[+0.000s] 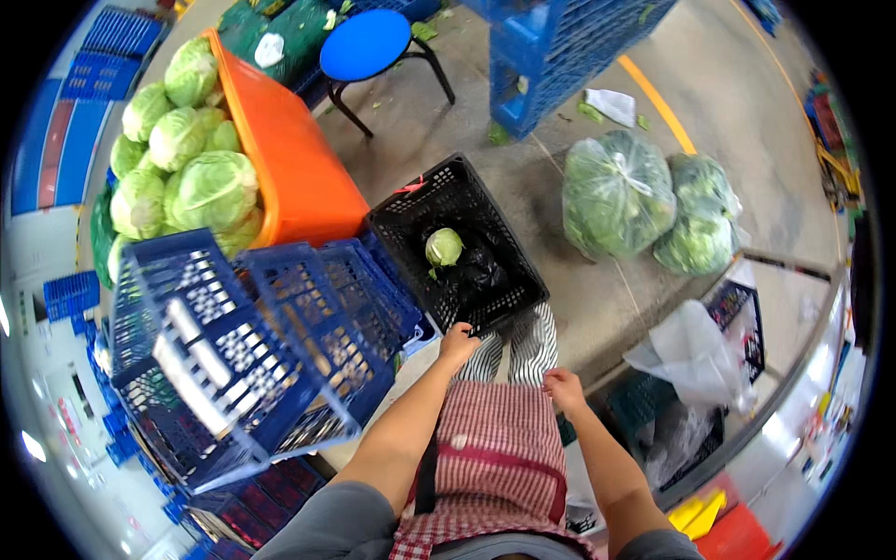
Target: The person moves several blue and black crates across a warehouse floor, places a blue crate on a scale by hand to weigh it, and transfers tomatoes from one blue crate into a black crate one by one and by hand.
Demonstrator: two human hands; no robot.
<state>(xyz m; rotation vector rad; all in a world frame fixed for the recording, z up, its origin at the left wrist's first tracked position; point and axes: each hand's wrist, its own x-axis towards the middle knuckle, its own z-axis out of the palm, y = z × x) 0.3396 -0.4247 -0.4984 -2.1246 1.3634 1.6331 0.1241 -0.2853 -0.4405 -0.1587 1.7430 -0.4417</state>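
Note:
A black plastic crate (519, 260) lies before me with one cabbage (444, 248) and black plastic film (481, 269) inside. My left hand (460, 344) is at the crate's near rim, its fingers bent over or against the edge; how firmly they hold it cannot be told. Beside my checked apron (500, 448), my right hand (564, 389) hangs with curled fingers, apart from the crate. Nothing plainly shows in it. Many cabbages (210, 189) fill an orange bin (294, 154) at the upper left.
Blue plastic crates (238, 350) stand close on the left. Behind are a blue stool (365, 45) and an upright blue pallet (542, 63). Bags of greens (619, 196) sit on the floor to the right. A metal-framed table (798, 378) and a translucent plastic bag (693, 357) are at the lower right.

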